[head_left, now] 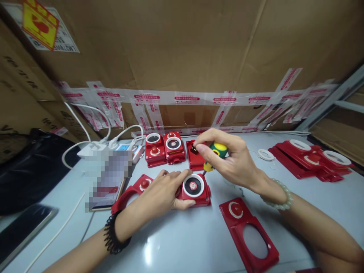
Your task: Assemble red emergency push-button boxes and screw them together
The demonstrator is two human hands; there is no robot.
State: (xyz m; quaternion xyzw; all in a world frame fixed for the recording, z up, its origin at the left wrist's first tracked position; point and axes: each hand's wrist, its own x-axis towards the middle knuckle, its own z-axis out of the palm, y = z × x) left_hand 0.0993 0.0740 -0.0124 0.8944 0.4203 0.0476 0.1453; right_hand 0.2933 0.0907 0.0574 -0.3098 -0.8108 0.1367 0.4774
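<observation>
My left hand (162,191) grips the left side of a red box (196,189) that has a white ring and a black centre, pressing it onto the grey table. My right hand (227,159) pinches the yellow and green handle of a small screwdriver (214,153). The screwdriver's tip points down at the box's top right corner. A red cover plate (133,191) lies partly under my left hand.
Two finished red boxes (165,148) and another red part (195,157) stand behind. A red cover with an oval hole (248,233) lies at front right. Stacked red covers (309,159) sit at far right. A power strip (96,149), cables and a phone (106,185) occupy the left, with cardboard walls behind.
</observation>
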